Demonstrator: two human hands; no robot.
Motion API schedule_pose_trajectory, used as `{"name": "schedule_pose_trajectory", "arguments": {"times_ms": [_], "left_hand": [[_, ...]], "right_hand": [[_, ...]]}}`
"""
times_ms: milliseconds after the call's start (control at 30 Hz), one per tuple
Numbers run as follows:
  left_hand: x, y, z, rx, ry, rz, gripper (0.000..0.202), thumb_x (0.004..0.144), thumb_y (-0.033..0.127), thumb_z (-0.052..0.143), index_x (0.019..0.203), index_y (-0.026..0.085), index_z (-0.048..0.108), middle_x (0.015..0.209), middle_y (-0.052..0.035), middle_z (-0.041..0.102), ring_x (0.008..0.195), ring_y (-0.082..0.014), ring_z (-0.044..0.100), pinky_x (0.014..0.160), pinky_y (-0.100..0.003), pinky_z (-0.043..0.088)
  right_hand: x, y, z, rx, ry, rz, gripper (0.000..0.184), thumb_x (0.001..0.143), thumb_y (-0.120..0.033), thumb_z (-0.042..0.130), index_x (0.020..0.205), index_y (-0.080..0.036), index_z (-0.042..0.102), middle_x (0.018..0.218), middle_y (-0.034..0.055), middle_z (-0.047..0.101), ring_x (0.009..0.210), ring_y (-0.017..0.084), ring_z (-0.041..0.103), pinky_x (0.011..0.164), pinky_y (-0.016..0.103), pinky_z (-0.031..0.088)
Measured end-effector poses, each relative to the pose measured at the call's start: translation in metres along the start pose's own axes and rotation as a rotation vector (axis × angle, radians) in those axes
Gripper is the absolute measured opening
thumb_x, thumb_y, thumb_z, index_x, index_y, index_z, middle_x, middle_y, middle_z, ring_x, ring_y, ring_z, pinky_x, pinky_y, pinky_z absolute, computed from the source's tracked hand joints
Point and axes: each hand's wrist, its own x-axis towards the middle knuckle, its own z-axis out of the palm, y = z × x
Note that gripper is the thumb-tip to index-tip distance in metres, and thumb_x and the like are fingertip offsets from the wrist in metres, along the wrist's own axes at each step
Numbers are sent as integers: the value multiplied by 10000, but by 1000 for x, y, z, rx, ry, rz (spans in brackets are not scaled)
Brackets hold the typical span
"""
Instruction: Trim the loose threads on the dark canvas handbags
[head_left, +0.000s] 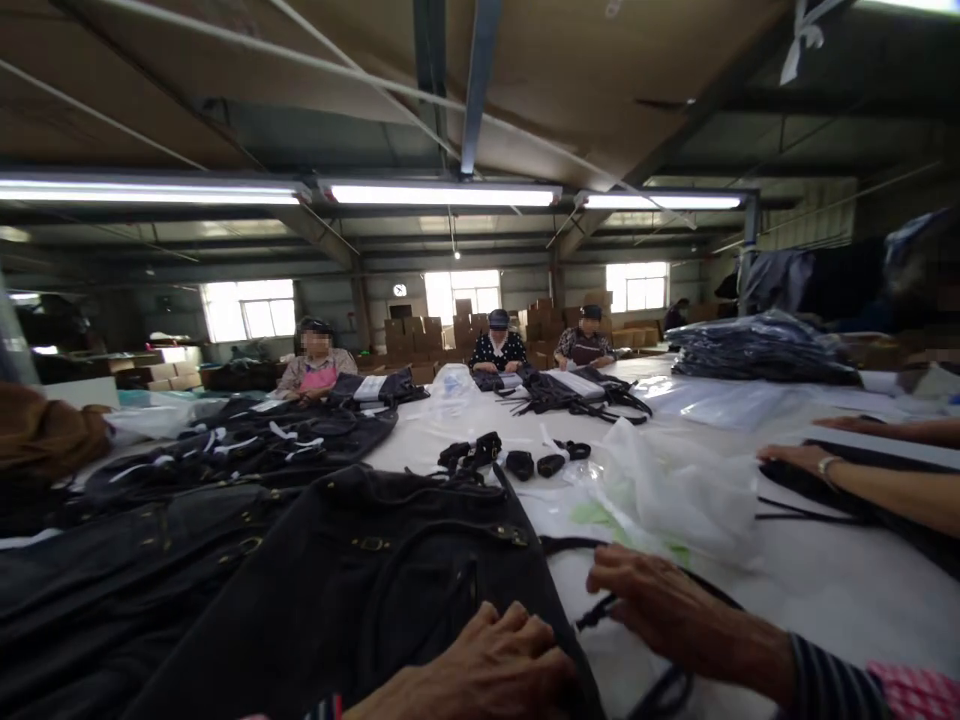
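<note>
Left hand (480, 665), bare, the wrist in a striped cuff: laid palm down on a black cloth garment with brass-coloured metal fittings (322, 600), near its right edge. Fingers bent and close together; whether they pinch the cloth cannot be told.

Garment: spread in front of the person, a long strap looped across its surface, beside a heap of similar black garments (112, 580) on the left.

Right hand (660, 605), bare, with a striped cuff and a pink-and-white checked sleeve: above the table, fingers bent, at a thin black cord (596, 612) — whether the fingertips grip it cannot be told.

Table: broad, white-topped (847, 630). On it, beyond the hands: crumpled translucent plastic sheeting (675, 480); small black rolled straps (520, 464); black pieces with white ties (225, 445), on the left; a stack of dark goods in clear plastic (765, 350), at the far right.

Co-worker's hands (802, 462), at the right edge: resting on a black bundle with a pale strip, one wrist braceleted.

Background: three people seated across the table — brown cardboard boxes (412, 342) stacked behind.
</note>
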Motion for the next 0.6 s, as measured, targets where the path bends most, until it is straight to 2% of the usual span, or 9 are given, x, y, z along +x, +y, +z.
{"name": "schedule_pose_trajectory", "arguments": {"times_ms": [100, 133, 200, 300, 433, 533, 600], "left_hand": [[-46, 25, 15, -57, 61, -4, 434, 1012, 236, 513, 1434, 331, 478, 1499, -48, 526, 1376, -273, 478, 1138, -462, 362], [-55, 28, 16, -87, 99, -21, 462, 1021, 197, 478, 1457, 345, 454, 1532, -31, 494, 1422, -252, 428, 1176, -457, 310], [-62, 30, 16, -134, 150, -69, 414, 1043, 188, 437, 1418, 349, 505, 1524, -4, 506, 1436, -215, 408, 1196, -431, 271], [-57, 33, 11, -196, 178, -129, 291, 1066, 314, 437, 1300, 311, 609, 1447, 4, 577, 1409, -213, 433, 1185, -419, 277], [-45, 50, -2, -215, 143, -131, 323, 998, 505, 541, 1184, 263, 648, 1268, -36, 658, 1281, -266, 517, 1102, -440, 361], [-38, 63, -6, -107, 144, -171, 269, 936, 436, 649, 1061, 198, 627, 1119, -67, 657, 1074, -277, 580, 953, -445, 445], [-36, 68, -4, -78, 148, -214, 171, 938, 342, 639, 1008, 190, 609, 1065, -61, 650, 1007, -266, 586, 907, -442, 465]], "right_hand": [[-27, -8, -10, 20, 37, 100, 282, 847, -40, 577, 1037, -230, 664, 1136, 66, 671, 1068, 237, 629, 904, 365, 537], [-39, -13, -11, 26, 63, 121, 245, 879, -71, 585, 1049, -231, 658, 1165, 72, 657, 1111, 253, 605, 927, 395, 529], [-63, -24, -11, 55, 117, 152, 163, 943, -137, 582, 1054, -235, 651, 1173, 73, 644, 1137, 260, 573, 957, 424, 513], [-95, -50, -3, 129, 149, 196, 121, 983, -173, 566, 1046, -241, 645, 1129, 60, 646, 1116, 244, 560, 962, 406, 510], [-112, -78, 13, 145, 154, 253, 143, 972, -143, 574, 1051, -239, 644, 1137, 63, 636, 1116, 257, 545, 954, 414, 504], [-105, -81, 15, 117, 202, 282, 138, 978, -145, 562, 1070, -219, 634, 1109, 75, 640, 1090, 261, 544, 942, 420, 499], [-94, -80, 12, 79, 212, 301, 151, 973, -153, 569, 1102, -204, 629, 1143, 90, 638, 1112, 270, 535, 964, 431, 486]]}}
